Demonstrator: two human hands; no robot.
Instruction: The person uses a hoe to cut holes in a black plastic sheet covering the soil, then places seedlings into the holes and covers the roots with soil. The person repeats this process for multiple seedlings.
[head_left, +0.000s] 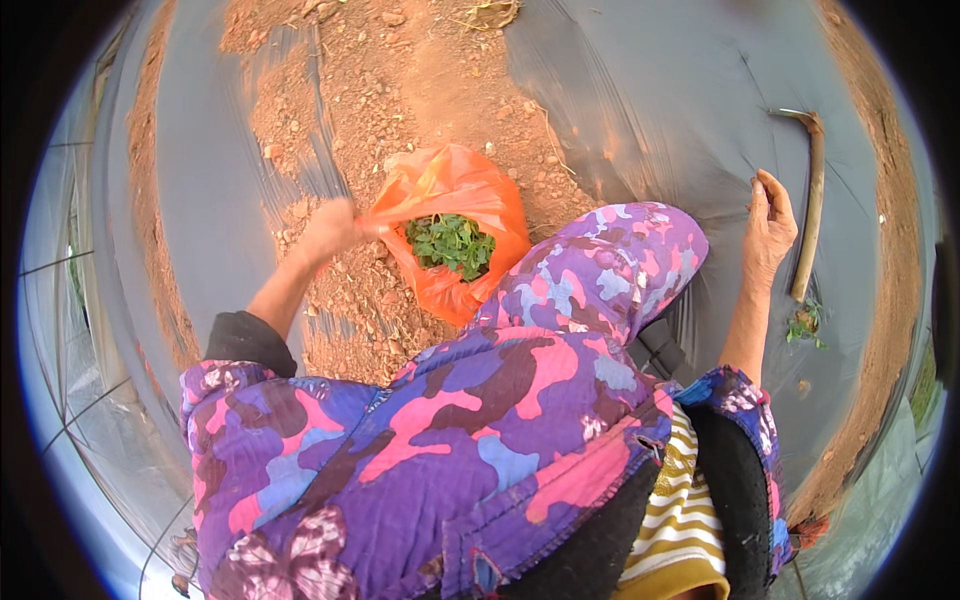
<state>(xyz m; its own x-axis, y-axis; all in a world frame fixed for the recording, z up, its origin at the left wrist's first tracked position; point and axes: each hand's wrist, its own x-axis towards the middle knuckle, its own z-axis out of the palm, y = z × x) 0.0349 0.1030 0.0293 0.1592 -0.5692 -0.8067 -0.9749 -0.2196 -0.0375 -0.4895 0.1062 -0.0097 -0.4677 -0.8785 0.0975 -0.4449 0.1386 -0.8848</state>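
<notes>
My left hand (335, 226) grips the gathered rim of an orange plastic bag (499, 195) on its left side. Leafy green seedlings (452, 245) fill the bag's mouth, and the bag rests on reddish soil against my bent knee. Over the dark plastic mulch film at the right is my right hand (771, 206), its fingertips drawn close together; whether something small is between them cannot be told. Just right of that hand, a wooden-handled hand hoe (812, 202) lies on the film, its metal blade at the top.
A small green plant (805, 324) stands at the film below the hoe handle. Mulch film (206, 150) also covers the bed at left, with a cloddy soil path (442, 82) between the beds. Clear plastic sheeting (112, 360) borders the far left.
</notes>
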